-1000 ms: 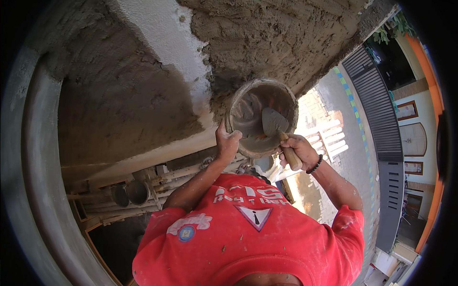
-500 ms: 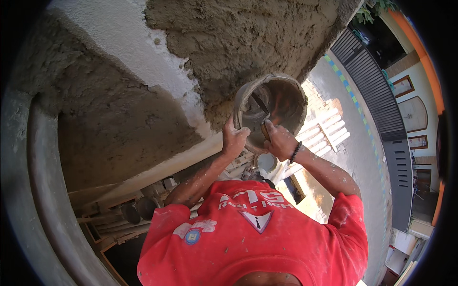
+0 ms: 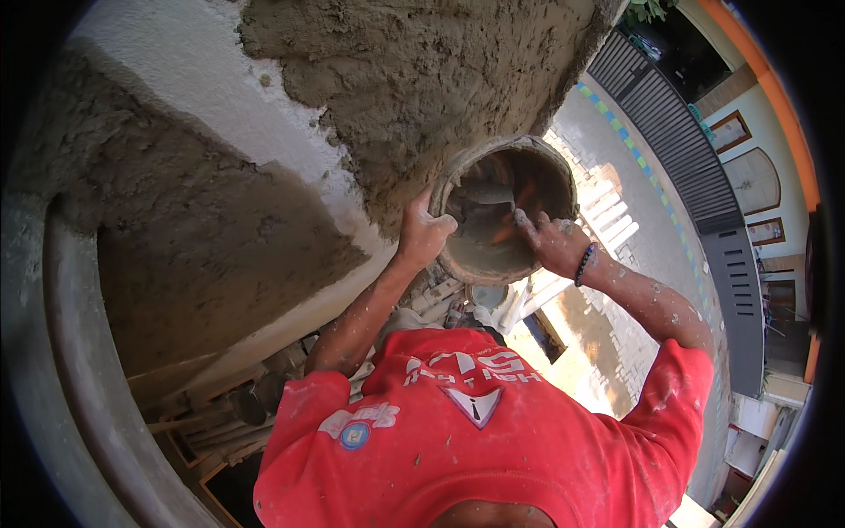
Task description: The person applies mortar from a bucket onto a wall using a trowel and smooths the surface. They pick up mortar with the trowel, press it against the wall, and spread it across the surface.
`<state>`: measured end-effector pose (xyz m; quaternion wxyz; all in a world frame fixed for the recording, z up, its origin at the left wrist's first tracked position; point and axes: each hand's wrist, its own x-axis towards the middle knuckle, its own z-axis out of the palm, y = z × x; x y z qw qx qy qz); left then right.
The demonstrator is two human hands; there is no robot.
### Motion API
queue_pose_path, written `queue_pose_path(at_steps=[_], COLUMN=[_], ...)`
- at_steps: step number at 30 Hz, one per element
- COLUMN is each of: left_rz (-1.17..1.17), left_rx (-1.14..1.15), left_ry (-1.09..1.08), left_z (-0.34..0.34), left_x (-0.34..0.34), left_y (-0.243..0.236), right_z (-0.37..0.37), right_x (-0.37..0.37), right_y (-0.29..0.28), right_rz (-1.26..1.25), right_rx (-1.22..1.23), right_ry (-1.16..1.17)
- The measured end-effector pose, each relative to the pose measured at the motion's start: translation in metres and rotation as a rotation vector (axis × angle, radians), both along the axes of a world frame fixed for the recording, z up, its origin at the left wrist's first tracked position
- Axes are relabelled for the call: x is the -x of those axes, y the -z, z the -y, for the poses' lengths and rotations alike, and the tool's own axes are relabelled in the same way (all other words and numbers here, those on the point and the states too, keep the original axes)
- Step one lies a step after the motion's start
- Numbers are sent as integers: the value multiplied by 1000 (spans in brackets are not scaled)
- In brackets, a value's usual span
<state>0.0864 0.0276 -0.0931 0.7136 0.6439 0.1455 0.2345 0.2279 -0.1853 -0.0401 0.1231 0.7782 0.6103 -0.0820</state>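
Bucket (image 3: 475, 253) in L hand (image 3: 424, 231), trowel (image 3: 484, 192) w/in

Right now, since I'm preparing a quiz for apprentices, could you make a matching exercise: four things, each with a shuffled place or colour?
1. Left hand
2. Trowel blade
3. Bead bracelet
4. Shirt

A. Red
B. Inside the bucket
C. Around the right wrist
D. Gripping the bucket's rim

Pairs: 1-D, 2-B, 3-C, 4-A

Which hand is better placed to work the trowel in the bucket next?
The right hand, probably: it seems to hold the trowel, blade inside the bucket, whose rim the left hand grips.
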Motion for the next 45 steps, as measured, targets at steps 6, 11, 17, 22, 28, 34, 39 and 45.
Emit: queue_pose_path(at_steps=[6, 11, 17, 22, 28, 34, 39, 45], left_rz=[-73, -23, -30, -26, -32, -3, -90, -43], left_rx=[43, 46, 63, 23, 70, -6, -7, -22], left_ry=[3, -13, -29, -44, -29, -13, 22, 8], left_z=[1, 15, 10, 21, 18, 26, 21, 21], left_x=[-2, -8, -9, -11, -7, -11, -5, -14], left_y=[6, -1, -3, -3, 2, -6, -9, -4], right_z=[17, 12, 32, 14, 32, 31, 19, 20], right_x=[-11, -4, -1, -4, -3, 4, 3, 4], right_y=[-17, -1, -8, -8, 4, 15, -9, 28], right_rz=[-15, 58, 40, 92, -63, -11, -83, -107], right_rx=[238, -62, 121, -118, 198, -101, 47, 30], right_ry=[-54, 51, -81, 78, -26, 110, 84, -42])
